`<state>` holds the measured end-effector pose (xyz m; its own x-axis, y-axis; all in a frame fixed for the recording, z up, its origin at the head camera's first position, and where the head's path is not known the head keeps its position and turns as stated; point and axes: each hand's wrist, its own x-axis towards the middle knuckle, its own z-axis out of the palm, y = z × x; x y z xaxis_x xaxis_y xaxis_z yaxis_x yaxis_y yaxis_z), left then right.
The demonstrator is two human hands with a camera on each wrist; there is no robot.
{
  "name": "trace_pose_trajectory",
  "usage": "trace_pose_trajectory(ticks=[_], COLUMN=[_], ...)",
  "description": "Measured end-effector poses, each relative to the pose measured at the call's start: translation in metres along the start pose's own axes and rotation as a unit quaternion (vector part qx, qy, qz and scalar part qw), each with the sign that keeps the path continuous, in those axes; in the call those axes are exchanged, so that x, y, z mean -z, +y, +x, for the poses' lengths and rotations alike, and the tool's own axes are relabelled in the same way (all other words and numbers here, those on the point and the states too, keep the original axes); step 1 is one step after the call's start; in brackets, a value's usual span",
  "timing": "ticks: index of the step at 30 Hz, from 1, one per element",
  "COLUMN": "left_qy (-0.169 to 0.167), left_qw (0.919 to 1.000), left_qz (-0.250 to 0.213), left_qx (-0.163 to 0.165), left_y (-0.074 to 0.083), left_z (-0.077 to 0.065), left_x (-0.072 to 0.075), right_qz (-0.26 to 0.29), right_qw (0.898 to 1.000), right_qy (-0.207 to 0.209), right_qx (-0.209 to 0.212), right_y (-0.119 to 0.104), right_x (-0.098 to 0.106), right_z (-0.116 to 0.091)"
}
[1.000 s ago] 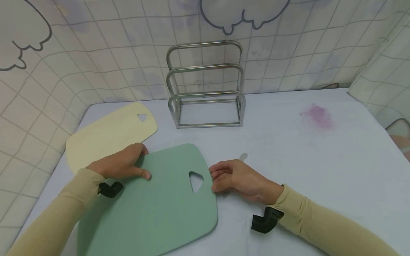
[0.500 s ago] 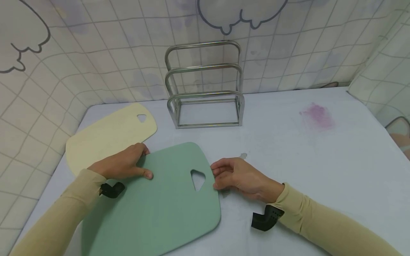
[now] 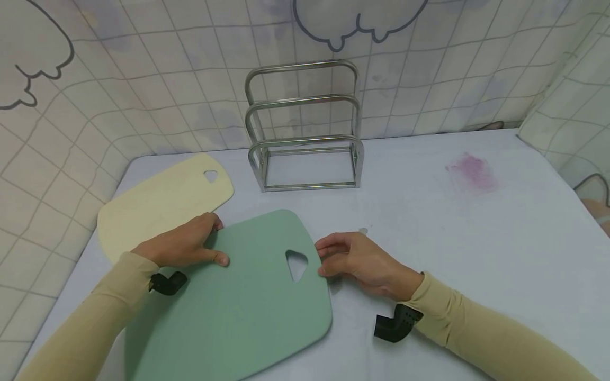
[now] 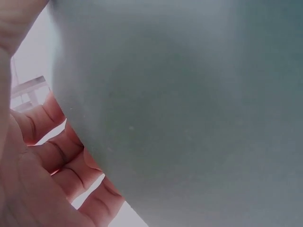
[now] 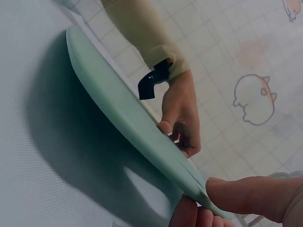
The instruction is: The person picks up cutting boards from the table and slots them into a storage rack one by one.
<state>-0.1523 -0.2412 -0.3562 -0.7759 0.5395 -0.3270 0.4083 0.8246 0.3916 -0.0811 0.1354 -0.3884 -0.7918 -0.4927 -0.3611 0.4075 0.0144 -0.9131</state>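
Note:
A green cutting board (image 3: 238, 301) is held between both hands in front of the person. My left hand (image 3: 186, 246) grips its far left edge, thumb over the top face and fingers curled at the rim, as the left wrist view shows. At the right edge, beside the handle hole, my right hand (image 3: 359, 264) pinches the board. In the right wrist view the thumb (image 5: 251, 194) lies on one face and the fingers on the other. That view also shows the board (image 5: 123, 109) raised off the table at its near side, with a dark shadow beneath.
A cream cutting board (image 3: 167, 196) lies flat at the back left, partly behind the left hand. A metal rack with upright loops (image 3: 305, 142) stands at the table's back edge before a cloth wall. The white table (image 3: 429, 222) bears a pink stain (image 3: 476, 172).
The green board has shifted slightly right and away from the person. Both hands keep their hold and have moved a little with it. The rack and cream board stay put.

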Motion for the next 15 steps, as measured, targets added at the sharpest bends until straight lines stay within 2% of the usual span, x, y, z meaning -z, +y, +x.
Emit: trace_pose_trajectory(ticks=[8, 15], left_qy=[-0.001, 0.0], left_qw=[1.0, 1.0], left_qz=[-0.001, -0.001], left_qx=[0.002, 0.008], left_y=[0.0013, 0.0016], left_z=[0.0018, 0.0028], left_x=[-0.0008, -0.0009], right_qz=[0.011, -0.001], right_qw=[1.0, 1.0], right_qy=[0.009, 0.02], right_qx=[0.001, 0.006], right_y=[-0.0005, -0.0005], right_x=[0.0019, 0.0036], right_z=[0.0009, 0.0012])
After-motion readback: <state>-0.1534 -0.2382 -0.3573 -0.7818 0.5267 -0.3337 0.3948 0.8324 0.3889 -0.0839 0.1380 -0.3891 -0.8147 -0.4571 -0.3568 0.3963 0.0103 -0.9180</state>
